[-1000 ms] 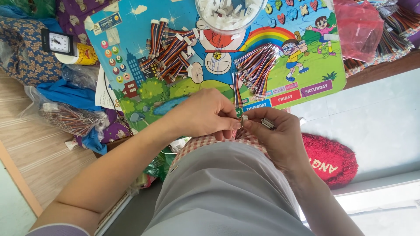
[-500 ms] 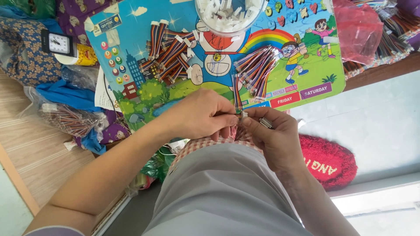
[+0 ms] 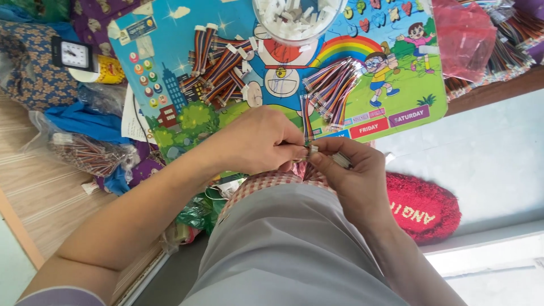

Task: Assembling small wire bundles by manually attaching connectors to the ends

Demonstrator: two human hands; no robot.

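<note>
My left hand point(image 3: 258, 139) and my right hand point(image 3: 352, 173) meet above my lap, fingertips pinched together on a striped multicolour wire cable point(image 3: 307, 122) whose white connector end sits between them. The cable rises from my fingers toward a colourful cartoon board point(image 3: 170, 85). On that board lie two heaps of similar striped cables, one to the left point(image 3: 218, 68) and one in the middle point(image 3: 334, 88). A clear round tub of small white connectors point(image 3: 297, 17) stands at the board's far edge.
A small black clock point(image 3: 73, 55) and a clear bag of wires point(image 3: 90, 153) lie left, on patterned cloth. A red plastic bag point(image 3: 462, 34) and more cable bundles point(image 3: 504, 51) sit at the right. A red fuzzy mat point(image 3: 425, 207) lies on the pale floor.
Both hands stay pinched on the cable; the view has shifted slightly, and the fingers have worked a little at the connector end.
</note>
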